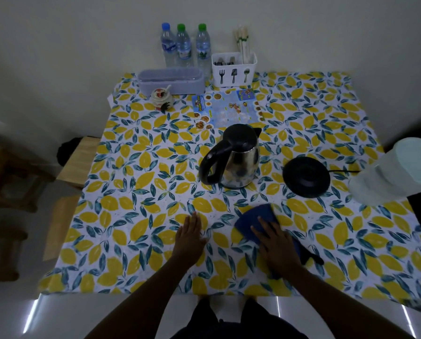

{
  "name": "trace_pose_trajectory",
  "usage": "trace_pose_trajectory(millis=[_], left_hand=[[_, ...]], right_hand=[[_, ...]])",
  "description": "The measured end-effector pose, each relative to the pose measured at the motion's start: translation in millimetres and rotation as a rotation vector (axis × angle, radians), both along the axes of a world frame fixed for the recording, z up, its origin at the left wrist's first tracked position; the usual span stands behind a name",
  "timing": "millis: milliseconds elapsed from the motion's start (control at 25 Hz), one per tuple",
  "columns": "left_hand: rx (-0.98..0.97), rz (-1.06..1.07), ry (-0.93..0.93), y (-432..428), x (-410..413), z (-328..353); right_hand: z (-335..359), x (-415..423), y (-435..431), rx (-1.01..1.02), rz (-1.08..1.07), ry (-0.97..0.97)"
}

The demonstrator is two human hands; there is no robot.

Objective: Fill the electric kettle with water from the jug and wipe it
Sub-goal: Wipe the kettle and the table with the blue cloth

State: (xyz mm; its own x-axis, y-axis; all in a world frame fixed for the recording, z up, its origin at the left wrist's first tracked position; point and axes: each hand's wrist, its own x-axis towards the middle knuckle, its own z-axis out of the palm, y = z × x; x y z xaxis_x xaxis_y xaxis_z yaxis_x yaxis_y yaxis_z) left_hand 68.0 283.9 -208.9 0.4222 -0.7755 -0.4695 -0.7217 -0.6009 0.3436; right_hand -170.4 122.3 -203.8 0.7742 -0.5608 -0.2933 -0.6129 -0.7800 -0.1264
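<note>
A steel electric kettle [238, 162] with a black lid and handle stands in the middle of the table, lid shut, handle to the left. Its round black base [306, 176] lies to the right, apart from it, with a cord running right. A pale translucent jug [395, 172] stands at the table's right edge. A dark blue cloth [256, 221] lies flat near the front. My right hand [276, 243] rests flat on the cloth, fingers spread. My left hand [190, 234] lies flat on the tablecloth to the left of the cloth, holding nothing.
The table [136, 241] has a lemon-print cover. At the back stand three water bottles [183, 45], a white cutlery holder [234, 68], a lilac lidded box [171, 80], a small ceramic jar [161, 97] and a blue menu sheet [226, 108]. Wooden stools [67, 172] stand at the left.
</note>
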Motion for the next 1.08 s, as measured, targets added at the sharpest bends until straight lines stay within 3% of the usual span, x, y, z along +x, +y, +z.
trace_pose_trajectory(millis=[160,360,520,680,880,1080], left_hand=[[0.020,-0.022,0.016,-1.0,2.5,4.7],[0.016,-0.030,0.003,0.1,2.7,6.2],[-0.010,-0.063,-0.039,-0.4,-5.8,7.2],[-0.036,-0.243,-0.074,-18.7,-41.4,11.2],[-0.055,-0.380,-0.010,-66.9,-99.9,15.2],[-0.089,-0.458,-0.023,-105.3,-150.0,16.3]], right_hand=[[6.3,35.0,-35.3,-0.011,-0.423,-0.002],[12.6,67.2,-0.8,0.035,-0.282,-0.010],[8.9,33.0,40.6,0.057,-0.171,0.002],[6.0,-20.5,31.8,0.061,-0.258,0.002],[23.9,-100.0,-13.0,-0.051,-0.477,-0.179],[24.3,-152.8,-57.8,-0.074,-0.561,-0.066]])
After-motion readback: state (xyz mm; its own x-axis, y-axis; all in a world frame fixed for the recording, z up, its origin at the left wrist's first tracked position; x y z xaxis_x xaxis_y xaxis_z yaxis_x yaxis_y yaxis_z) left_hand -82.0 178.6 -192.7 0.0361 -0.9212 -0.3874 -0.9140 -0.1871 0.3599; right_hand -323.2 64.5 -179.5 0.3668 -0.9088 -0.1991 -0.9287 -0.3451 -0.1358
